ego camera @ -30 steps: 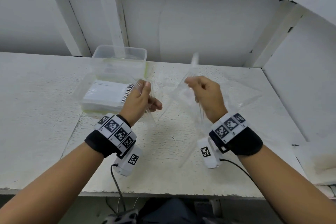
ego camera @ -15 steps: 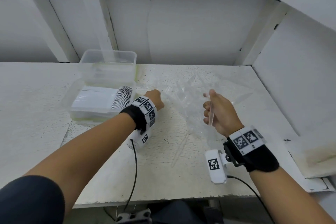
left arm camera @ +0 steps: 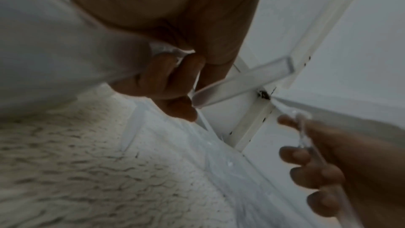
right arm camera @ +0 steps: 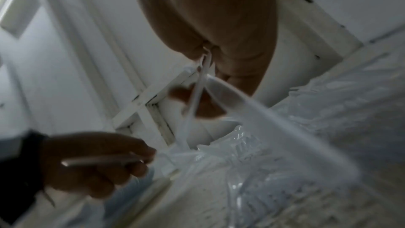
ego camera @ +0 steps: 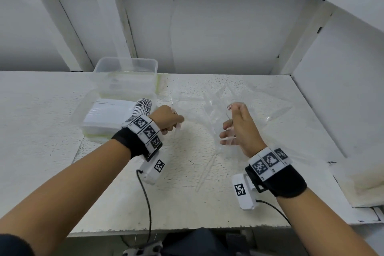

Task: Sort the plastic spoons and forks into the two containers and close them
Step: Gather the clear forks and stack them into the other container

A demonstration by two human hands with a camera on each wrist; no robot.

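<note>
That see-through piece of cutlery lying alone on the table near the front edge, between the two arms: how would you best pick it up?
Pinch the lone utensil across its thin handle near the middle, coming straight down from above. It lies flat and apart from the pile, so nothing blocks it, but fingertips must catch its narrow edges. Whether it is a spoon or a fork is unclear.

Two containers [ego camera: 124, 81] at table [ego camera: 52, 151] rear left, one behind other. Loose cutlery pile [ego camera: 209, 110] right of them, mid-table.

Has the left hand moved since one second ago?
Yes. The left hand went forward along the table, now level with the near container's far end.
</note>
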